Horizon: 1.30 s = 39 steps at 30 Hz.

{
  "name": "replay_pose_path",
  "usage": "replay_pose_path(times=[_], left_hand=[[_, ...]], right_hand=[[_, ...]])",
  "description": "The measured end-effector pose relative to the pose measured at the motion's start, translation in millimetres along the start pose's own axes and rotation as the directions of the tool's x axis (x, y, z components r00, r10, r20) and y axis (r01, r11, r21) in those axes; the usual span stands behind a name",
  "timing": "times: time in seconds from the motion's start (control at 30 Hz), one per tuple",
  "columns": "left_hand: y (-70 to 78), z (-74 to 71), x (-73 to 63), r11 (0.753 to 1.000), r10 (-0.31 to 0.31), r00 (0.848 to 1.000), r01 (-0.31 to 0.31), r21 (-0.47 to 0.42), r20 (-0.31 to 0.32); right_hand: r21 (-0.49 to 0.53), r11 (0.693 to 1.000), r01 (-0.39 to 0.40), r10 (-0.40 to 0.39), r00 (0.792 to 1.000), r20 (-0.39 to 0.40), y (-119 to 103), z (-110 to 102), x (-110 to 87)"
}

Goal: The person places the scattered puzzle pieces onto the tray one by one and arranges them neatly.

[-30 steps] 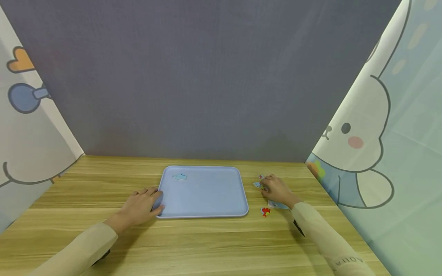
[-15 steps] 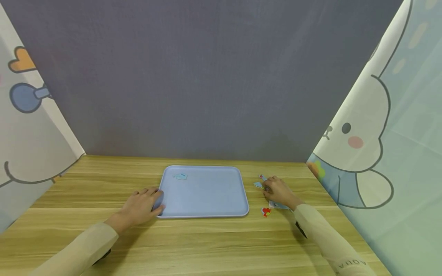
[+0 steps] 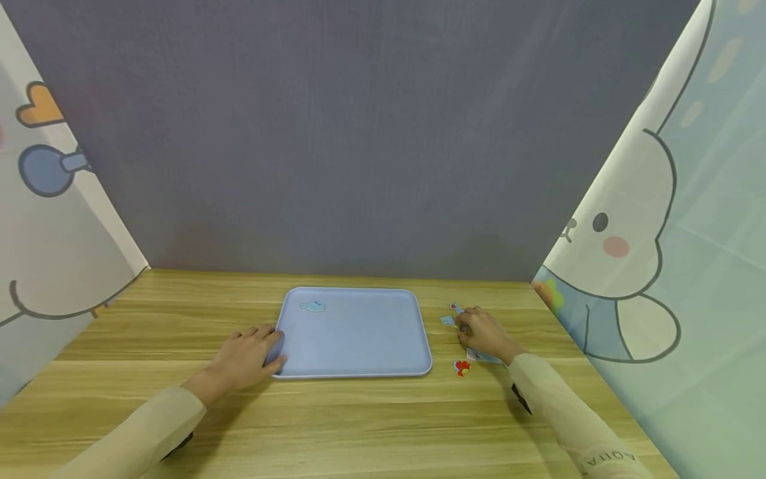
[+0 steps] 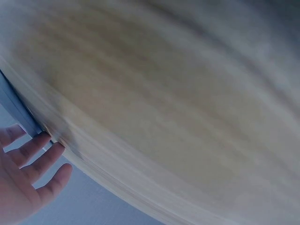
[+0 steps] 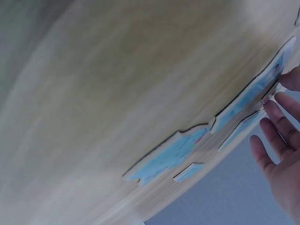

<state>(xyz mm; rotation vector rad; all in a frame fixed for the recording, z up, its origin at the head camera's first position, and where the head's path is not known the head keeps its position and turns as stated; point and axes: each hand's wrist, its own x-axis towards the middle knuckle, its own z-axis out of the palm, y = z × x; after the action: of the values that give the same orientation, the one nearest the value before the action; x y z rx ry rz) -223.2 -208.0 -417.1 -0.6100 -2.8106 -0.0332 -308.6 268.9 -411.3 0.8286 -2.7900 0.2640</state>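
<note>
My left hand (image 3: 247,356) rests at the left edge of a pale blue tray (image 3: 359,369), its fingers loose and touching the rim. A light blue puzzle piece (image 3: 313,306) lies in the tray's far left corner. Right of the tray, my right hand (image 3: 483,332) is low over several flat pieces. In the right wrist view, thumb and fingertips meet at a small puzzle piece (image 5: 269,92), mostly hidden by the fingers. Near these fingers lie a blue piece (image 3: 447,320) and a blue one with a red spot (image 3: 454,307).
A red and blue piece (image 3: 461,368) lies nearer me, and a pale blue piece (image 3: 482,356) is partly under the right wrist. More blue pieces (image 5: 171,154) show in the right wrist view. A grey panel (image 3: 341,140) stands behind the wooden table (image 3: 335,426).
My right hand has shifted slightly right, uncovering more of the blue piece with the red spot. The left hand and tray have stayed put.
</note>
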Motion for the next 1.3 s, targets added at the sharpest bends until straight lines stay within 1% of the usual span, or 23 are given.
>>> replay_pose_path(times=[0.3,0.63,0.9,1.07,1.3], left_hand=[[0.4,0.3,-0.4,1.000,-0.003,1.000,0.003,-0.004,0.004],[0.7,-0.1,-1.1,1.000,0.005,1.000,-0.005,0.001,0.007],[0.4,0.8,-0.8,1.000,0.010,1.000,-0.010,-0.009,-0.011],[0.8,0.5,-0.6,1.000,0.010,1.000,-0.010,-0.012,-0.003],[1.6,-1.2,-0.5,1.000,0.011,1.000,-0.011,-0.005,-0.006]], right_hand=[[0.011,1.000,-0.027,0.027,0.999,0.033,-2.4,-0.4,1.2],[0.021,0.999,-0.033,0.032,0.999,0.042,-2.7,-0.8,1.7],[0.005,1.000,0.000,0.000,1.000,0.007,-3.0,-1.3,1.9],[-0.010,1.000,0.019,-0.019,1.000,-0.015,-2.4,-0.6,4.3],[-0.001,1.000,0.031,-0.031,0.999,-0.006,-5.1,-2.8,9.4]])
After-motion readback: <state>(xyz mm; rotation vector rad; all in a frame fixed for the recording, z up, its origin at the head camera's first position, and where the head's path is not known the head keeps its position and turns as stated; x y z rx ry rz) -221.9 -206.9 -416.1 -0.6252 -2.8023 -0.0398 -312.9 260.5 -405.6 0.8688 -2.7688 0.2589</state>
